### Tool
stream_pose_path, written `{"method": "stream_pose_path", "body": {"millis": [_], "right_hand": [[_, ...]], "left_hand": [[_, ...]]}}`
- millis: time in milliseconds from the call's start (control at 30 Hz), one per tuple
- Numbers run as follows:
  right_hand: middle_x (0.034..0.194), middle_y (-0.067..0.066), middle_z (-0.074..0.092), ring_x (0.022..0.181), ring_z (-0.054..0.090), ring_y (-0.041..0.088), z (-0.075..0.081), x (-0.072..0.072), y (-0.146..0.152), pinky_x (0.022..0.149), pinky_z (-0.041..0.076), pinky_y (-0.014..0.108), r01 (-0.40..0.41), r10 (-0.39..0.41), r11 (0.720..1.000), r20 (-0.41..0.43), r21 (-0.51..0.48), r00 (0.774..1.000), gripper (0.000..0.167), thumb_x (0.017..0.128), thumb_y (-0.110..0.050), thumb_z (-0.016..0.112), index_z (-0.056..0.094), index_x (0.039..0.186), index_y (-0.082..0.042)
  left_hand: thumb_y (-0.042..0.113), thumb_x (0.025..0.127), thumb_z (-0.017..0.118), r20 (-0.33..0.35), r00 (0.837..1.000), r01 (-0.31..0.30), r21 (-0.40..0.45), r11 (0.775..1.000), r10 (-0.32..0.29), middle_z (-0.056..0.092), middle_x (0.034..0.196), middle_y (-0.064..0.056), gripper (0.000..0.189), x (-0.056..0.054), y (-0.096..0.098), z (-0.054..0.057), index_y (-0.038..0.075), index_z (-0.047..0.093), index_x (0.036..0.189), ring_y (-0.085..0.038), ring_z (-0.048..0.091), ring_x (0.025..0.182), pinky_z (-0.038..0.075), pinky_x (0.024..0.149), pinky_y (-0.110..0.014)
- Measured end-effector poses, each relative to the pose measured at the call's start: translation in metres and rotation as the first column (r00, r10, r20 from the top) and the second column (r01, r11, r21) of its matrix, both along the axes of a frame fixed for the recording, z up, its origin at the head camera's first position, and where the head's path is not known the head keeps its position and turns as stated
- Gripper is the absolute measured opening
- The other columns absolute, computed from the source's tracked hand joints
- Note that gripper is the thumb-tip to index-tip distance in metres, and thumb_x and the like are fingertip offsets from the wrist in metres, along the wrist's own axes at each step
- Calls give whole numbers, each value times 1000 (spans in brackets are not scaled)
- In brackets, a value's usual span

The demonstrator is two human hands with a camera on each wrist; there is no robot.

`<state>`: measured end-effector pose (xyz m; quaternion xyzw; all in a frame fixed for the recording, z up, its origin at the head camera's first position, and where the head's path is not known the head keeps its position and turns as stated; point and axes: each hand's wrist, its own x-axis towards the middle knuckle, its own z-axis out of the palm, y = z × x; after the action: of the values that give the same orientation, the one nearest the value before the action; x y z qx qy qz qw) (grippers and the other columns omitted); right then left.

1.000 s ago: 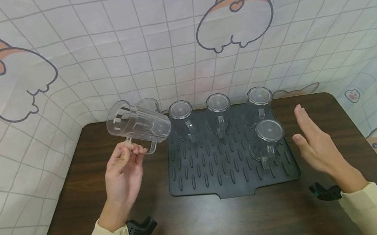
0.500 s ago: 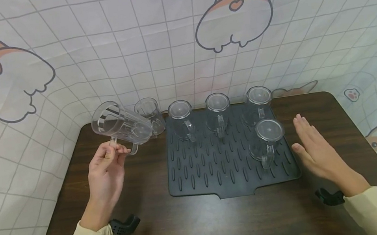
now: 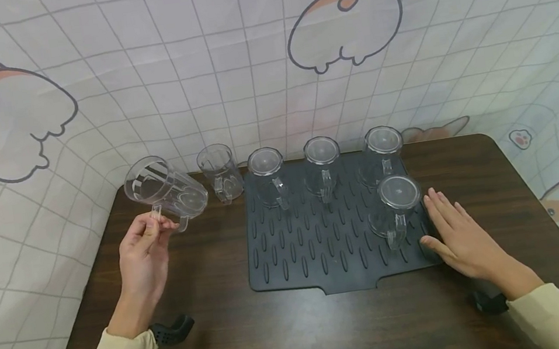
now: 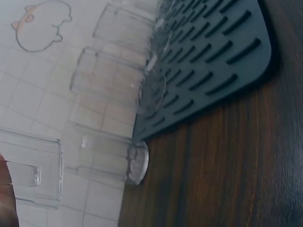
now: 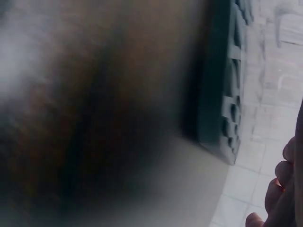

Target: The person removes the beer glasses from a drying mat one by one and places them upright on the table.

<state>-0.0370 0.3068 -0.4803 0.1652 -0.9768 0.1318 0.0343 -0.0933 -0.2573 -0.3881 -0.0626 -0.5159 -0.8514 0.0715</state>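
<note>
My left hand [image 3: 144, 257] pinches the handle of a clear glass mug [image 3: 167, 189], which is held tilted above the table's left side with its mouth toward the upper left. In the left wrist view the base of that mug [image 4: 33, 175] shows beside a finger. Just right of it, a second glass mug [image 3: 221, 173] stands upright on the table. Several more mugs sit upside down on the black ridged drying mat [image 3: 302, 266], one of them a mug [image 3: 398, 212] at the front right. My right hand [image 3: 459, 236] lies with straight fingers by the mat's right edge.
The dark wooden table [image 3: 301, 342] runs back to a white grid-patterned cloth [image 3: 180, 64] with cartoon drawings. Three inverted mugs line the mat's back edge, among them a middle mug [image 3: 323, 168]. A black wrist device [image 3: 173, 330] sits at my left cuff.
My left hand has moved left and slightly down with the mug, uncovering the upright mug behind it. The right hand has turned palm down and come lower, closer to the mat.
</note>
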Motion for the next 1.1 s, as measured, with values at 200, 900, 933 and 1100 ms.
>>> {"method": "stream_pose_path", "body": {"millis": [200, 900, 933, 1100], "right_hand": [[173, 24, 13, 163, 11, 40, -6, 4, -3, 133, 3, 57, 10, -12, 999, 46, 41, 999, 86, 106, -48, 52, 10, 165, -1], [174, 22, 9, 162, 11, 43, -12, 11, -10, 130, 4, 64, 42, -63, 995, 251, 90, 966, 91, 104, -58, 49, 14, 164, 1], [174, 23, 8, 162, 11, 43, -12, 11, -11, 130, 3, 64, 42, -64, 995, 252, 90, 966, 91, 104, -59, 48, 14, 164, 1], [174, 23, 6, 162, 10, 43, -12, 11, -13, 129, 4, 65, 50, -74, 993, 246, 103, 966, 94, 103, -61, 48, 12, 164, 2]], "left_hand": [[17, 107, 52, 35, 999, -37, -48, 998, 38, 62, 93, -1, 18, -8, -6, -8, 6, 63, 97, -13, 66, 92, 53, 96, -23], [22, 107, 54, 130, 989, -42, -160, 986, 64, 60, 98, 1, 18, -44, -16, -42, 8, 62, 97, -13, 63, 96, 49, 98, -24], [22, 107, 54, 134, 989, -43, -166, 985, 66, 60, 98, 1, 18, -45, -16, -43, 9, 62, 97, -13, 63, 96, 49, 98, -24], [21, 106, 55, 151, 986, -49, -176, 983, 76, 60, 97, 1, 17, -52, -16, -47, 9, 62, 96, -14, 62, 96, 49, 97, -23]]}}
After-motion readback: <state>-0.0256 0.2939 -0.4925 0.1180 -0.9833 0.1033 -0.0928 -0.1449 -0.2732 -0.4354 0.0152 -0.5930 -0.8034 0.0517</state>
